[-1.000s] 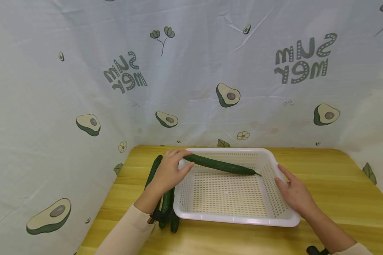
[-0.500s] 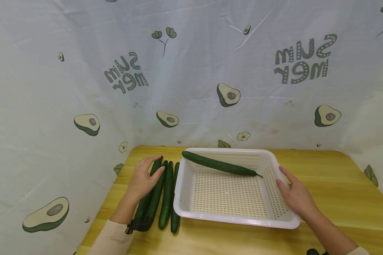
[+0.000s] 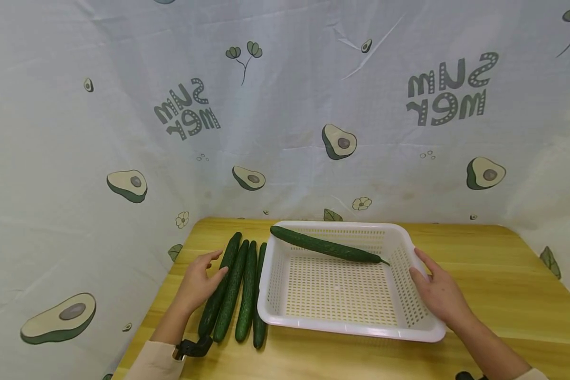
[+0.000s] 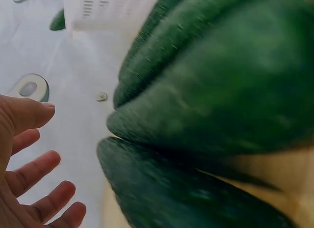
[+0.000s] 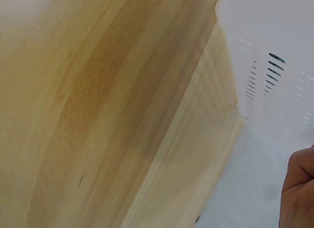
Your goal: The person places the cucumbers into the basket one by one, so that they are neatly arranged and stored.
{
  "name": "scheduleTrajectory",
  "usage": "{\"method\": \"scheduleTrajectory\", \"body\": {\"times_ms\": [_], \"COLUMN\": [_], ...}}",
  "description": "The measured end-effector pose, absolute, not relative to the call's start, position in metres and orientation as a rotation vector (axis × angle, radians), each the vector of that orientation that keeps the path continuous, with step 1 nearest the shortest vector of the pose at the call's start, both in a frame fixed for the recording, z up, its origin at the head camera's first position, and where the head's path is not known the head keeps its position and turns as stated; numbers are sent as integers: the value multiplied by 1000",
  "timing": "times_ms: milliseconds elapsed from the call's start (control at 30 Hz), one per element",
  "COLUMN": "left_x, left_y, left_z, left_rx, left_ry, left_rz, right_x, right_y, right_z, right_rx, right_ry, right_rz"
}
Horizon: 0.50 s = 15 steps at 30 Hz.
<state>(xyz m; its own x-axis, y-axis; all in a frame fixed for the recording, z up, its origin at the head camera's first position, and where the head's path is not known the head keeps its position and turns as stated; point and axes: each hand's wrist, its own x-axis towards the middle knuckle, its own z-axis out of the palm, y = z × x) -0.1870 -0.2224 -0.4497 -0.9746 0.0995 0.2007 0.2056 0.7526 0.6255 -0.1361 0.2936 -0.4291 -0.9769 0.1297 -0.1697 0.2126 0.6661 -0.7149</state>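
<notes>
A white plastic basket [image 3: 337,330] with slotted walls stands on the table. One long cucumber [image 3: 325,246] lies slanted inside it, its end on the back left corner. My right hand [image 3: 442,293] grips the basket's right rim; in the right wrist view that hand [image 5: 299,193] shows only at the lower right corner. Left of the basket, several cucumbers [image 3: 230,295] lie side by side, pointing away from me. Beside the leftmost of them is my left hand [image 3: 197,282], fingers spread and nothing held. The left wrist view shows the same hand [image 4: 29,174] apart from the cucumber ends [image 4: 132,169].
The wood-grain table [image 3: 494,279] reaches past the basket on the right. A pale cloth [image 3: 290,105] printed with avocados and lettering hangs behind and at both sides. Black wrist straps [image 3: 195,347] sit on the forearms.
My left hand has let go of the cucumber in the basket and moved left and nearer, to the leftmost cucumber of the row. The right hand and the basket have stayed in place.
</notes>
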Motion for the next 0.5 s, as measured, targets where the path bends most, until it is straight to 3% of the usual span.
{"method": "scheduleTrajectory", "body": {"times_ms": [500], "left_x": [-180], "left_y": [-227], "left_z": [-473], "left_rx": [-144], "left_ry": [-2963], "left_rz": [-1144], "right_x": [-135], "right_y": [293], "right_z": [-425], "right_rx": [286], "right_ry": [2764], "right_rz": [-1217]}}
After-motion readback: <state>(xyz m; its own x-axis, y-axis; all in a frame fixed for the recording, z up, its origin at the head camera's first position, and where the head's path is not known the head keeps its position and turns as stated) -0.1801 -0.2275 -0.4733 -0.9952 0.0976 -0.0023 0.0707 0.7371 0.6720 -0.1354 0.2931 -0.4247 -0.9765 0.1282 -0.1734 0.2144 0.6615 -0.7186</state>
